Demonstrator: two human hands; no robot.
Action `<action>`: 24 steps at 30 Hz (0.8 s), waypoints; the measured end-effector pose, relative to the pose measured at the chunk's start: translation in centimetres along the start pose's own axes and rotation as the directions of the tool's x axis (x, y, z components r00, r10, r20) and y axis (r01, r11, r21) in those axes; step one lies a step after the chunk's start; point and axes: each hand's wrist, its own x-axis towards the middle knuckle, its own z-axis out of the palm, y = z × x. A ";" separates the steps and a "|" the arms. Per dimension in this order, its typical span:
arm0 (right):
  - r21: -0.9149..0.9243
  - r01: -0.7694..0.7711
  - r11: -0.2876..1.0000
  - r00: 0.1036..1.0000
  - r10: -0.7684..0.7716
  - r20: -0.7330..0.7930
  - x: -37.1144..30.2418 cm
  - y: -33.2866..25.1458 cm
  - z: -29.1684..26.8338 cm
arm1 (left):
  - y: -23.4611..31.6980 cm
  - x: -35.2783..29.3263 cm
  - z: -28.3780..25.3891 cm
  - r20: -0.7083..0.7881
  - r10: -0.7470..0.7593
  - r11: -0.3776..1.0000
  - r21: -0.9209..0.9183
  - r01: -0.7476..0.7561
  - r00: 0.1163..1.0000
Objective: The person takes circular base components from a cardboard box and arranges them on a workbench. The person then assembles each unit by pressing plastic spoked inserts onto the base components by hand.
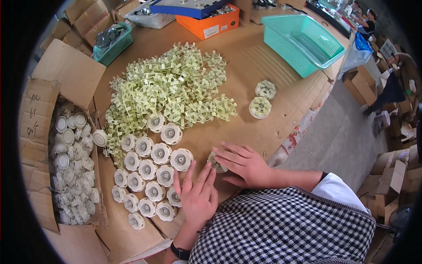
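Observation:
My left hand (198, 198) lies with its fingers stretched out, fingertips beside the right edge of a cluster of round off-white plastic caps with scalloped rims (165, 176). It partly covers one of those caps. My right hand (248, 166) is spread flat, its fingertips over a round greenish finned piece (216, 163) on the cardboard, which they partly hide. Farther off, two white caps with pale green finned inserts (260, 107) sit one behind the other. A large heap of loose pale green finned inserts (169, 83) spreads behind the caps.
At left, an open cardboard box (37, 149) holds many white caps. A turquoise basket (303, 42) stands at the far right, an orange box (209, 22) and blue tray (189, 8) at the back. A smaller green basket (114, 46) is back left. Cardboard (246, 127) covers the table.

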 end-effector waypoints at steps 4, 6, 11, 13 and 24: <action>-0.059 -0.029 0.998 0.985 0.039 0.165 -0.4 -0.7 -0.5 | 0.0 -0.3 0.3 0.026 0.012 0.999 0.037 -0.013 1.000; -0.028 -0.045 0.999 0.981 0.050 0.187 -0.3 -0.6 -0.8 | 0.1 -0.3 0.2 0.029 0.015 0.999 0.049 -0.016 0.999; 0.227 -0.250 0.941 0.968 0.246 0.046 -0.1 -0.4 -1.6 | 0.3 -0.4 0.2 -0.015 -0.043 0.999 0.004 0.043 0.999; 0.149 -0.217 0.965 0.976 0.219 0.000 0.7 -0.5 -1.7 | 0.4 -0.3 0.2 -0.046 -0.046 0.999 0.008 0.046 0.998; -0.269 -0.223 0.937 0.969 0.183 -0.164 0.5 4.8 -3.7 | -2.0 -0.1 -0.9 -0.067 -0.219 0.954 0.194 0.228 0.973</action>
